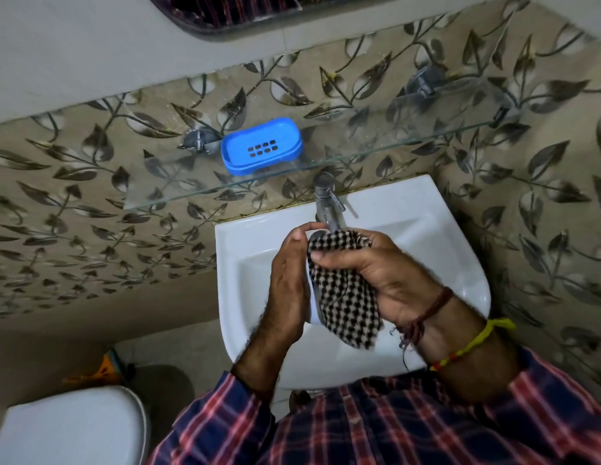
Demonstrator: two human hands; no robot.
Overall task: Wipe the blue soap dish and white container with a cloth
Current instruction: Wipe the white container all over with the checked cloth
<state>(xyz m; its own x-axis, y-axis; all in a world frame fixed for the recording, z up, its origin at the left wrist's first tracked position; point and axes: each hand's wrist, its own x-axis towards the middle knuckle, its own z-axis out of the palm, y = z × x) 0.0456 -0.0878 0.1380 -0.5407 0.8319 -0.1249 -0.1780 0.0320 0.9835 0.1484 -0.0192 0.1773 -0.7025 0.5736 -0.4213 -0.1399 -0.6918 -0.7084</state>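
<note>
In the head view, both hands were held together over a white sink (409, 236), just below the tap (329, 203). The left hand (289, 280) was curled around a white container (313, 303), of which only a narrow edge and part of the rim near the tap could be seen between the hands. The right hand (379, 266) was clamped on a black-and-white checked cloth (346, 297), which was pressed against the container and hung down from the fingers toward the front of the sink. How far the cloth was wrapped around the container could not be told, since most of the container was hidden. Red and yellow threads (460, 337) were worn on the right wrist, and plaid sleeves (359, 424) were seen at the bottom.

The blue soap dish (261, 146) was left on a glass shelf (409, 142) fixed to the leaf-patterned wall tiles (74, 196), above the sink and well apart from both hands. It was set upright, with drain slots visible in its tray, near the shelf's left bracket (200, 142). A white toilet (71, 427) was seen at the lower left, beside the sink. Part of a mirror (245, 11) was visible at the top.
</note>
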